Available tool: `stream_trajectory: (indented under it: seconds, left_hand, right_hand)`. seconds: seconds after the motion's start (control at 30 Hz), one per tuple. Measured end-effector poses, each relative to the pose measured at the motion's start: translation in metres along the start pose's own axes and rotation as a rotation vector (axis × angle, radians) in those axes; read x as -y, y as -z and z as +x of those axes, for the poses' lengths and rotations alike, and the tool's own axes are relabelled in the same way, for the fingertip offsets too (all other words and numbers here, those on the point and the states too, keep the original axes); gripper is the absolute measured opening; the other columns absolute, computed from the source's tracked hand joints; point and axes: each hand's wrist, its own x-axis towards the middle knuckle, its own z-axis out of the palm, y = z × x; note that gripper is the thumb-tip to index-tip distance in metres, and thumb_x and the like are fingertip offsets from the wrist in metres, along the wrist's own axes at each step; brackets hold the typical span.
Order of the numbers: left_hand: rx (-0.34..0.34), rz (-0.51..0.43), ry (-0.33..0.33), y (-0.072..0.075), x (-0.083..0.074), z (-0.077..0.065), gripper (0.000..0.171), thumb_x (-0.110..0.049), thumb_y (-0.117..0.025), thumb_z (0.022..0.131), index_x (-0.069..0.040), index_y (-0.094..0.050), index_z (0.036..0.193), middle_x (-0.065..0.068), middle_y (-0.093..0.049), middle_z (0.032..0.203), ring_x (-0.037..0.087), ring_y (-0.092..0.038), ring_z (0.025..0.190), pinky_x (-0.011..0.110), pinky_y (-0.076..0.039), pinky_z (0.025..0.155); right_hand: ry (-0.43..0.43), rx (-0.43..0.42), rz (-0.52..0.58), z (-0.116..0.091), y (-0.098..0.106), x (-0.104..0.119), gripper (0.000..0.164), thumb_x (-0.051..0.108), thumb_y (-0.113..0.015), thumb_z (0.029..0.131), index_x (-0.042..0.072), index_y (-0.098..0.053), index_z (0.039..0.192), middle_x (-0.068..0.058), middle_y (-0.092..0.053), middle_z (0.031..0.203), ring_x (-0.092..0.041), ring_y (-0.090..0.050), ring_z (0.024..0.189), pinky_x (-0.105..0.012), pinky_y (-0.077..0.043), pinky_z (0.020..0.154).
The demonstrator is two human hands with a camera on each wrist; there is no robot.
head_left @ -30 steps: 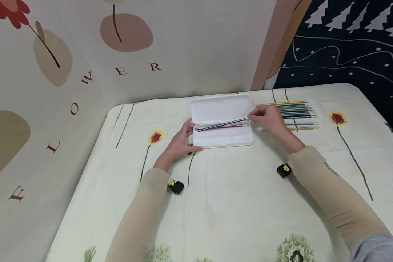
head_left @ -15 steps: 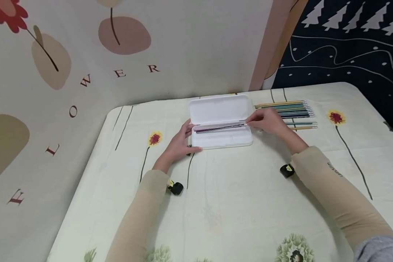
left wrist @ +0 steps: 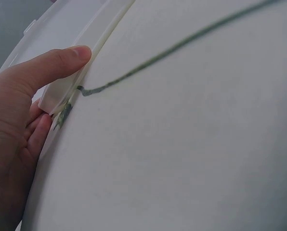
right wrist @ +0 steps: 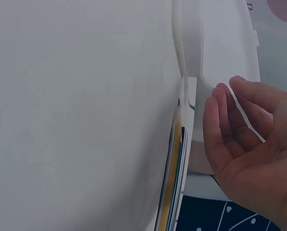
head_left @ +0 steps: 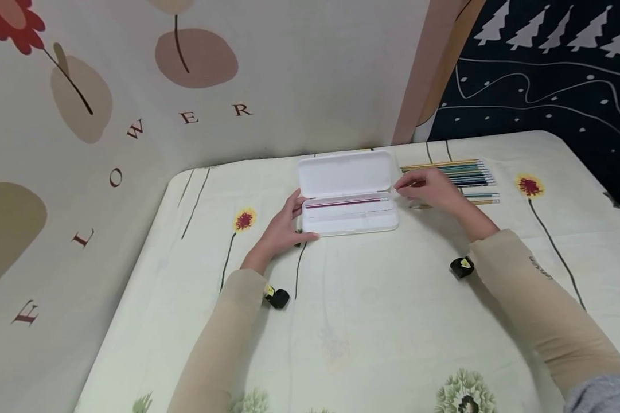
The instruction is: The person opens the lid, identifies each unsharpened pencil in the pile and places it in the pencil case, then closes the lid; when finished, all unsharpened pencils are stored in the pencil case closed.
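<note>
A white pencil case [head_left: 352, 223] lies open on the cloth, its lid [head_left: 344, 173] tipped back. My left hand [head_left: 281, 229] holds the case by its left end, thumb [left wrist: 69, 60] at the front edge and fingers behind the corner. Along the back of the tray lie the pencils [head_left: 348, 202], mostly purple-red and close together. Just off the case's right end is my right hand [head_left: 428, 188], fingers loosely bent, with a gap between thumb and fingertips and nothing in it in the right wrist view.
A row of pencils [head_left: 470, 172] in gold, green and dark colours lies right of the case, partly behind the right hand. Two more pencils [head_left: 482, 201] lie nearer. A printed fabric wall [head_left: 310, 86] rises behind the cloth-covered surface [head_left: 371, 321].
The right hand has lowered a silver-striped pencil into the case beside the purple-red one, let go and drawn back to the right. The left hand has stayed at the case.
</note>
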Motion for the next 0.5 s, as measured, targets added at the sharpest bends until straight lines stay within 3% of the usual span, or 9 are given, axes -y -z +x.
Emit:
stream_trajectory:
  seconds: [0.27, 0.5]
  left_hand:
    - [0.002, 0.002, 0.004, 0.0, 0.0, -0.001, 0.117, -0.026, -0.088, 0.076, -0.02, -0.007, 0.161, 0.004, -0.036, 0.158, 0.024, -0.039, 0.147, 0.041, -0.029, 0.124]
    - [0.002, 0.001, 0.005, 0.0, -0.001, -0.001, 0.118, -0.026, -0.088, 0.076, -0.019, -0.007, 0.161, 0.004, -0.037, 0.157, 0.023, -0.04, 0.147, 0.041, -0.028, 0.125]
  right_hand:
    - [-0.052, -0.027, -0.054, -0.005, 0.017, -0.009, 0.031, 0.024, -0.062, 0.099, 0.004, -0.069, 0.121, -0.016, -0.064, 0.128, -0.01, -0.055, 0.094, -0.014, -0.045, 0.078]
    - [-0.071, -0.065, -0.038, -0.012, 0.03, -0.017, 0.035, 0.027, -0.062, 0.099, 0.001, -0.068, 0.122, -0.018, -0.063, 0.127, -0.001, -0.055, 0.087, -0.011, -0.047, 0.073]
